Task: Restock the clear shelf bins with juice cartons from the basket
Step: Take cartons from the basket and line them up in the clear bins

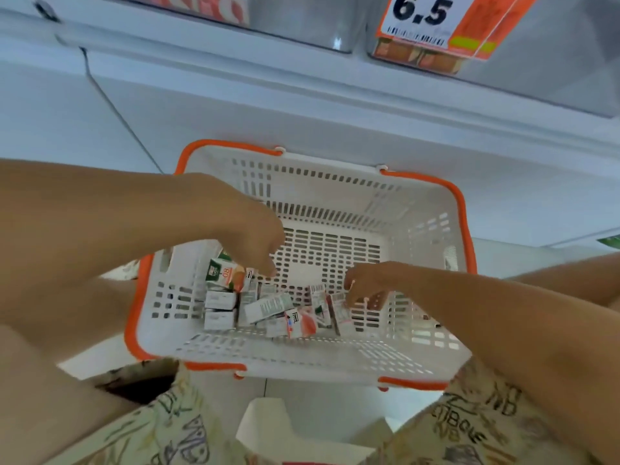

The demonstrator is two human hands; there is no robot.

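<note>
The juice cartons (268, 307) lie in a messy pile at the bottom of the white basket (335, 360) with orange handles, right under both hands. The left hand (248, 236) reaches down over them with loose fingers and holds nothing, and the right hand (365, 283) touches one carton (340, 312), but I cannot tell if it grips it. Above, a clear shelf bin (523, 58) holds more cartons behind a price tag (432, 18) reading 6.5.

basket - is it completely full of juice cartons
No, the juice cartons cover only the near part of the basket floor, and the far part of its slotted bottom is bare.
</note>
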